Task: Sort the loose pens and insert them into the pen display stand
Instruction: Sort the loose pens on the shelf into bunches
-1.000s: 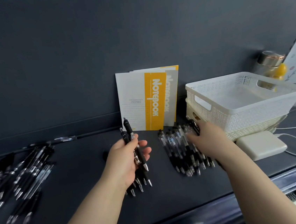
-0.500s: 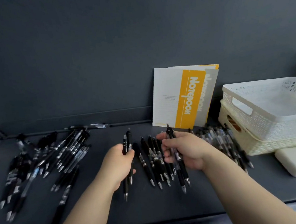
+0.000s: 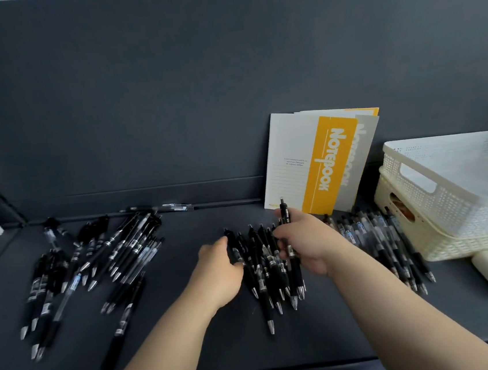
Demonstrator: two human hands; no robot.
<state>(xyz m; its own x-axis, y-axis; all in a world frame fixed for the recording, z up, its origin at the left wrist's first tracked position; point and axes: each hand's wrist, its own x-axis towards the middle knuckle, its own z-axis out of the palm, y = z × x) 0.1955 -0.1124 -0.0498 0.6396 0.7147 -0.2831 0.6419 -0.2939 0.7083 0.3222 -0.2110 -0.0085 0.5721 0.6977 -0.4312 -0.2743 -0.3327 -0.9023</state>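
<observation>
pinching one black pen [image 3: 284,215] upright, the right hand [image 3: 309,244] is hovering just in front of the notebook [image 3: 309,163]; the left hand [image 3: 218,267] is curling round pens at the edge of the middle pile [image 3: 263,270], left of the notebook.

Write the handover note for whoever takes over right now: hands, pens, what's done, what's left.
Left hand: grips the leftmost pen of the middle pile.
Right hand: holds the raised pen upright over that pile.
Other pens: left pile; right pile beside the stacked baskets.
Done: pens lie in three groups on the dark surface.
Left: finish sorting, then fill the display stand. No stand is in view, and no pen is seen inserted.
</observation>
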